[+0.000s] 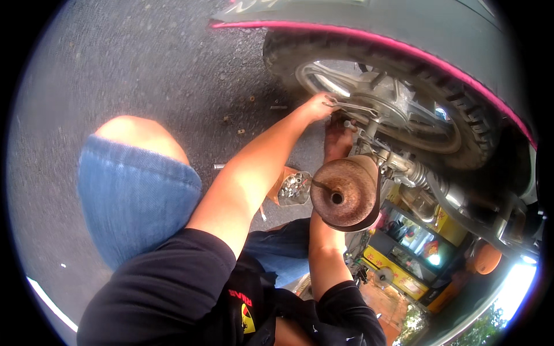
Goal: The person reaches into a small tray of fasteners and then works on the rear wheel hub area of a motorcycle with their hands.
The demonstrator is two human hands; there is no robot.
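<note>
My left hand is closed around one end of a silver wrench, whose other end reaches to the hub of a motorcycle wheel with a knobbly tyre. Just below it, my right hand is up against the metal parts beside the hub, its fingers curled and in shadow; what they grip cannot be made out. A rusty round exhaust muffler with a dark hole in its end covers part of my right forearm.
A grey fender with a pink edge arches over the tyre. On the asphalt stands an open container of nuts and bolts; several small metal parts lie nearby. A shock absorber is at the right, beyond it a yellow-and-black stand.
</note>
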